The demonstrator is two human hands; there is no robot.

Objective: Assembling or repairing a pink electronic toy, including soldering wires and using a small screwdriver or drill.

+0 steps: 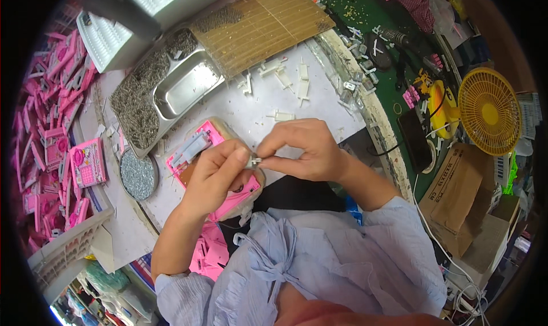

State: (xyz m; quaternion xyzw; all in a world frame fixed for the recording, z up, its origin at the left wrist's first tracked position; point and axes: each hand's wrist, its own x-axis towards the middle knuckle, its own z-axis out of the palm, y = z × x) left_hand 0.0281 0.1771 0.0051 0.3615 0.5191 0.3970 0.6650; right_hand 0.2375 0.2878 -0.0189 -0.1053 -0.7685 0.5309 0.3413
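Head view: looking down at two bare hands meeting over a cluttered white worktable (228, 112).
Small part: a tiny white plastic piece (255, 161) sits between the fingertips of both hands, just above the near edge of the table.
Left hand: the left hand (216, 177) is curled, thumb and forefinger pinching the small piece from the left.
Right hand: the right hand (302, 149) is bent over, its fingertips pressed together on the same piece from the right.
Under the hands: a pink plastic casing (197, 149) with a grey-white insert lies on the table, partly covered by the left hand.
Behind: loose white plastic clips (285, 77) are scattered on the table; a metal tray (188, 86) is ringed with small screws.
Left: a round dish of silver screws (137, 174) sits near the casing; heaps of pink toy parts (57, 115) lie beyond.
Right: a yellow fan (490, 110) and cardboard boxes (459, 194) stand well apart.
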